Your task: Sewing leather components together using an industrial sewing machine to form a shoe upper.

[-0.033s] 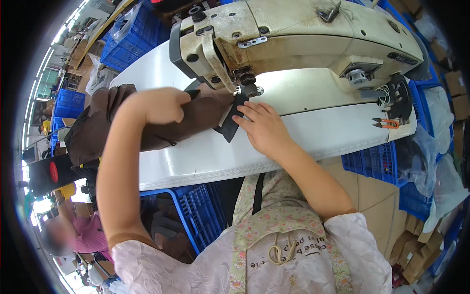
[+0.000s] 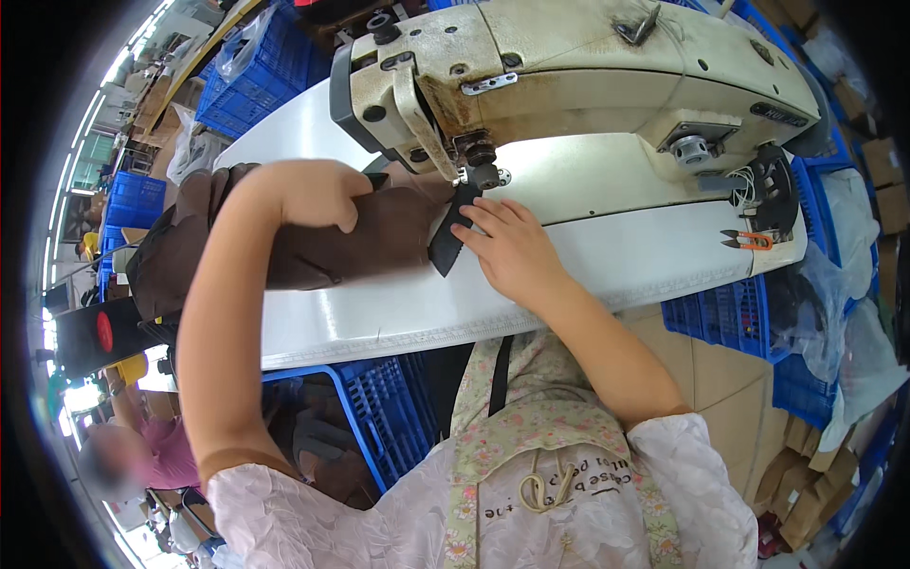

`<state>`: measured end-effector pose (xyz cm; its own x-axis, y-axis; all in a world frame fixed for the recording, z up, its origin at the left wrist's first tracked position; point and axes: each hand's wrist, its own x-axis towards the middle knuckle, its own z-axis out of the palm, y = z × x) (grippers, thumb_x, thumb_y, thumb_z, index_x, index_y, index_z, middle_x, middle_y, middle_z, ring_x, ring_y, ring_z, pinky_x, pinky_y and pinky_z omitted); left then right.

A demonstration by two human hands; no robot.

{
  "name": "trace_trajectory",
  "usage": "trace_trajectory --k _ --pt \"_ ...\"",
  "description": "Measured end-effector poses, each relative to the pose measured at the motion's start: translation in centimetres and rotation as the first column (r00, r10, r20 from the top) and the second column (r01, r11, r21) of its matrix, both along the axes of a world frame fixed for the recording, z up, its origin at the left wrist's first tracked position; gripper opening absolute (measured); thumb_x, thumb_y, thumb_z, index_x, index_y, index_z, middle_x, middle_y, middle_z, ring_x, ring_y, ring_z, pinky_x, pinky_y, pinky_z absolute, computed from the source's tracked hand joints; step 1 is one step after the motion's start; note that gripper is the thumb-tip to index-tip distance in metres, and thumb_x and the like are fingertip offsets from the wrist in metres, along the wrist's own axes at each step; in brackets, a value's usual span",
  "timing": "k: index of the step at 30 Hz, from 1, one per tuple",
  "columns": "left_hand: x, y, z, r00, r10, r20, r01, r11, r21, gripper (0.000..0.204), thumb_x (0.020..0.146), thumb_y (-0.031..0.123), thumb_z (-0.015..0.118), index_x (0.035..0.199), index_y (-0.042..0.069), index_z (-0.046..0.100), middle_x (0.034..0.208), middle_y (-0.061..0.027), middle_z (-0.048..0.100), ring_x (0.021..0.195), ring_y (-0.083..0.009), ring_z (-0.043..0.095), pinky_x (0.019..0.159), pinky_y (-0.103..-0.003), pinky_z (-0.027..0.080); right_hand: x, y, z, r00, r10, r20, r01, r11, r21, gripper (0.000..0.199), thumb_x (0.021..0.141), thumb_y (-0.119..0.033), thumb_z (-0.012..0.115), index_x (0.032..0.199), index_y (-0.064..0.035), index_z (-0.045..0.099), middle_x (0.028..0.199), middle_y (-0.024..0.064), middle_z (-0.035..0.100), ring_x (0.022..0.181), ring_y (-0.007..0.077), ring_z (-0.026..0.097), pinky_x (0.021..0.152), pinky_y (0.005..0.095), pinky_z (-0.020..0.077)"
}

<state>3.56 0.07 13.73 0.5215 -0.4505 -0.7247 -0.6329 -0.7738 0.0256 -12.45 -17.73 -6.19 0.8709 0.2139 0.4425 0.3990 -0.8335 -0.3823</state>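
Floral apron (image 2: 540, 431) nearest; then white tabletop (image 2: 332, 327). R hand (image 2: 512, 251): fingers spread, resting on black strip (image 2: 447, 248), top end at sewing machine (image 2: 588, 95). L hand (image 2: 318, 194): fingers curled on brown fabric (image 2: 379, 242), can't tell if gripping. Blue crate (image 2: 232, 104) bkgd.

I see a white top (image 2: 332, 522) with a crinkled, leafy texture and loose short sleeves (image 2: 248, 503). Over it I make out a pale green apron (image 2: 531, 431) sprinkled with small pink flowers, its two straps (image 2: 464, 517) patterned alike. Between them I spot dark lettering (image 2: 609, 476) and a looped beige cord (image 2: 534, 491).
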Motion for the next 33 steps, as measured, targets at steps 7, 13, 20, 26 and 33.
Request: trace_trajectory --k 7,13,20,26,33 --pt "0.6 -1.3 -2.4 0.995 -0.096 -0.013 0.096 0.966 0.239 0.049 0.068 0.023 0.068 0.11 -0.001 0.069 0.106 -0.0213 0.07 0.099 -0.0367 0.067 0.085 -0.042 0.052 0.0 0.0 -0.2 0.999 0.051 0.002 -0.051 0.999 0.009 0.036 0.084 -0.009 0.058 0.119 -0.0099 0.068 0.134 0.0104 0.06 0.132 0.0265 0.049 0.112 0.046 0.0349" --pt "-7.1 0.4 -7.0 0.79 -0.259 0.556 0.251 0.964 0.092 0.032 0.081 0.02 0.064 0.109 0.005 0.07 0.109 -0.0156 0.07 0.112 -0.0312 0.064 0.099 -0.047 0.047 0.2 0.1 0.4 0.997 0.023 -0.071 -0.026 0.999 -0.039 0.038 0.086 -0.007 0.054 0.121 -0.0118 0.068 0.134 0.0114 0.06 0.131 0.0299 0.05 0.11 0.0483 0.0355" --pt "-13.3 3.7 -12.0 0.626 -0.153 0.764 0.291 0.956 -0.047 0.062 0.09 0.026 0.048 0.143 -0.005 0.044 0.152 -0.0274 0.037 0.146 -0.0377 0.03 0.12 -0.057 0.012 0.4 0.1 1.0 0.997 0.081 -0.019 -0.082 0.993 -0.087 0.045 0.079 -0.002 0.058 0.122 -0.0099 0.065 0.133 0.0118 0.058 0.129 0.0328 0.05 0.109 0.0487 0.0363" --pt "-13.5 2.7 -13.5 0.696 -0.038 0.717 0.247 0.95 -0.189 0.063 0.086 0.027 0.055 0.142 0.0 0.047 0.151 -0.0306 0.036 0.146 -0.0445 0.026 0.12 -0.06 0.009 0.0 -0.2 2.0 0.991 0.088 -0.096 -0.092 0.995 -0.037 0.045 0.079 0.0 0.057 0.123 -0.0071 0.065 0.135 0.0143 0.057 0.13 0.0357 0.049 0.109 0.0493 0.0369" --pt "-13.4 1.9 -14.0 0.677 -0.021 0.736 0.242 0.95 -0.196 0.066 0.079 0.024 0.061 0.139 -0.001 0.05 0.149 -0.0297 0.04 0.144 -0.0418 0.03 0.119 -0.061 0.011 -5.7 -12.6 7.8 0.959 -0.274 0.067 0.16 0.723 0.672 0.021 0.093 -0.011 0.061 0.11 -0.0022 0.069 0.102 0.0104 0.069 0.087 0.0214 0.061 0.081 0.0322 0.0496"
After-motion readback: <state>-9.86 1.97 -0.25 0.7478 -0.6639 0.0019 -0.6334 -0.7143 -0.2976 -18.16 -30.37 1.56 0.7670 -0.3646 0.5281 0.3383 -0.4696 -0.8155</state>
